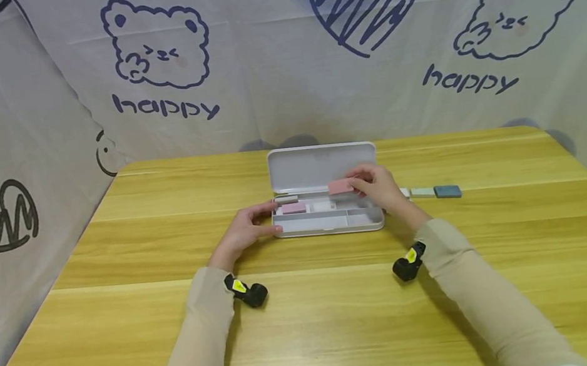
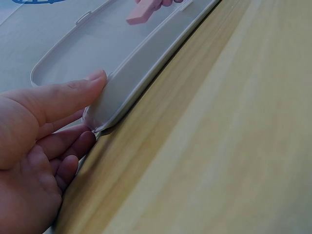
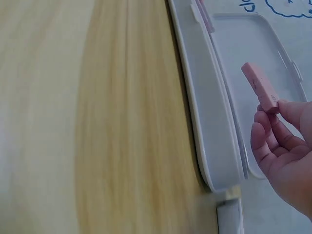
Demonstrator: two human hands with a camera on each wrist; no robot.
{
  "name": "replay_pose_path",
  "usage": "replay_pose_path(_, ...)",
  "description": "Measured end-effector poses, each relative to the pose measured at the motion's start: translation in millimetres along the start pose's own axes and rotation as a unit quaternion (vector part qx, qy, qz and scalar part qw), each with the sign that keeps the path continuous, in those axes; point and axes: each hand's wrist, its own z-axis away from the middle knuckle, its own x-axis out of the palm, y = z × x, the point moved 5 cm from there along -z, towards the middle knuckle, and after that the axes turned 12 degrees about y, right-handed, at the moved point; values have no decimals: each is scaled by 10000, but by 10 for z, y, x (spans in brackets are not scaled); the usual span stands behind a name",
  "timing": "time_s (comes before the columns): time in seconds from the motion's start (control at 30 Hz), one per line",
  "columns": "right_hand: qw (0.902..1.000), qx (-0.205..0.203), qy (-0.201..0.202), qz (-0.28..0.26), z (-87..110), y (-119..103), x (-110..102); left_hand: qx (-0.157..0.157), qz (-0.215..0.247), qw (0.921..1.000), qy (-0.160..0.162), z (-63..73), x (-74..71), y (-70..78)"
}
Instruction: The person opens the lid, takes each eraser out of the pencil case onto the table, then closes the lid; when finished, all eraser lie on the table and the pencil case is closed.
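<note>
Pink block (image 1: 339,187), one end in right grip (image 1: 379,186), rest protruding

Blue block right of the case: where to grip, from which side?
I'd likely pinch its long front and back sides from above, approaching from the right: the blue block lies flat, its left end hard by the pale green block, its right end unobstructed. The right hand, nearest, holds the pink block.

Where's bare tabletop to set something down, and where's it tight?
Bare: table in front of the case, between the sleeves; left of the left hand; right of the blue block. Crowded: the case's right end, with the right hand holding a pink block there and a green block outside.
</note>
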Motion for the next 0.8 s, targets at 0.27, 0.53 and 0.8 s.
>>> replay_pose_path(0.27,9994,3,60,-330,12,61,-189,-20,30,10000,-21,8,16,12)
replay_pose_path(0.53,9991,248,37,-328,30,162,-388,4,-22,10000,-2,19,8,24)
replay_pose_path(0.8,9981,371,150,-460,75,235,-595,-1,-29,10000,23,22,7,35)
